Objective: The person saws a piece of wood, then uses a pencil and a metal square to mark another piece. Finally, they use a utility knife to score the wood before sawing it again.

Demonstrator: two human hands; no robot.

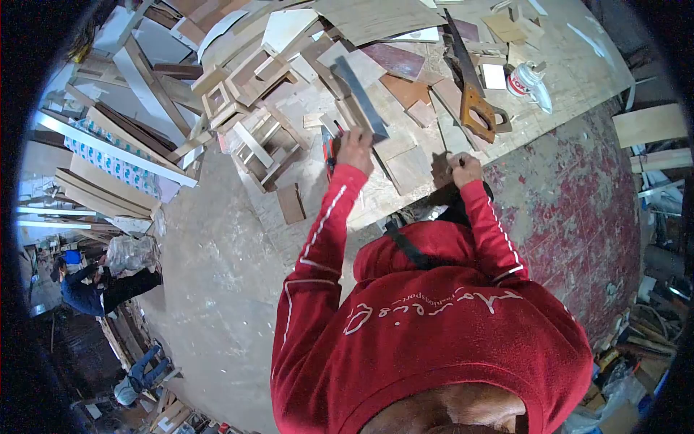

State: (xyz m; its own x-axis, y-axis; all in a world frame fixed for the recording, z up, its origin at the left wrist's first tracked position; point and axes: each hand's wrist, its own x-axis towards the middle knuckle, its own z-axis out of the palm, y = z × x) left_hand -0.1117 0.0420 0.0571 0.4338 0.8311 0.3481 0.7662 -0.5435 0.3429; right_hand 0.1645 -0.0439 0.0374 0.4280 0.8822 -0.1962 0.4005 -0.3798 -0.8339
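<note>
My left hand [354,152] is over the bench with its fingers curled, beside a red and black tool [329,153] and close to the lower end of a dark flat metal strip [358,95]. What its fingertips hold is hidden. Near the bench's front edge, my right hand [464,169] has its fingers drawn together around something small that I cannot make out. A flat wooden piece [408,170] lies between the hands. A handsaw with a wooden handle [477,119] lies beyond my right hand.
Small wooden frames [264,148] stand left on the workbench [571,79]. A white glue container [524,78] sits at right, among wood offcuts. Long boards [119,152] are stacked at far left. One person [87,286] is at far left, another person [141,380] below.
</note>
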